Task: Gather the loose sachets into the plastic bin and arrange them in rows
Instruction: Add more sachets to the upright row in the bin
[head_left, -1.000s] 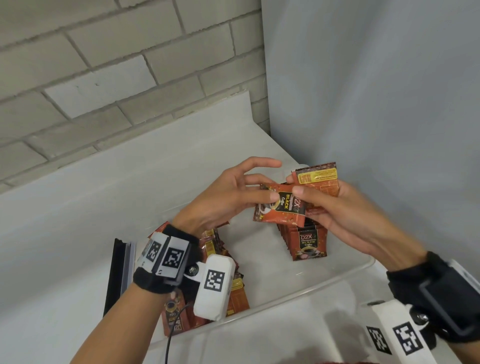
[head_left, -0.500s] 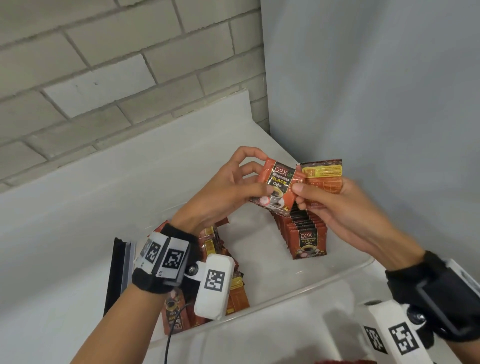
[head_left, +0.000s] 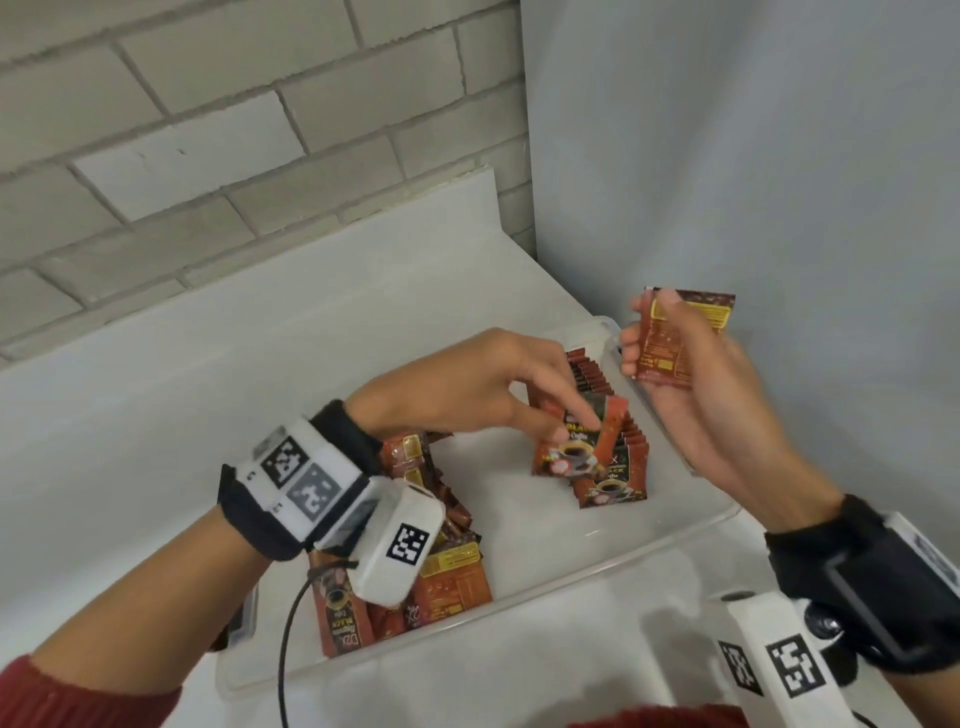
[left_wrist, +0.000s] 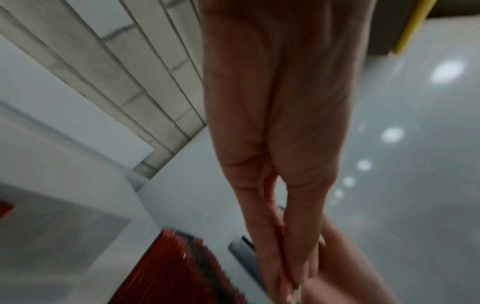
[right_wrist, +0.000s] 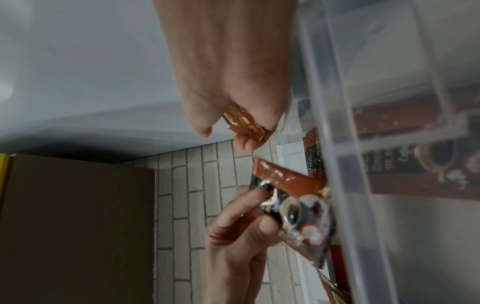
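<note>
A clear plastic bin sits on the white counter in the corner. Along its right side stands a row of red-brown coffee sachets. My left hand pinches one sachet and holds it low against the front of that row; the same sachet shows in the right wrist view between my left fingers. My right hand is raised over the bin's right rim and grips a small stack of sachets. A loose pile of sachets lies at the bin's left end, partly hidden by my left wrist.
A brick wall runs behind the counter and a smooth grey wall stands close on the right of the bin. A dark flat object lies just left of the bin. The bin's middle floor is bare.
My left hand took one sachet away from the right hand and lowered it to the front of the row. My right hand lifted up and right with the stack that stayed in it.
</note>
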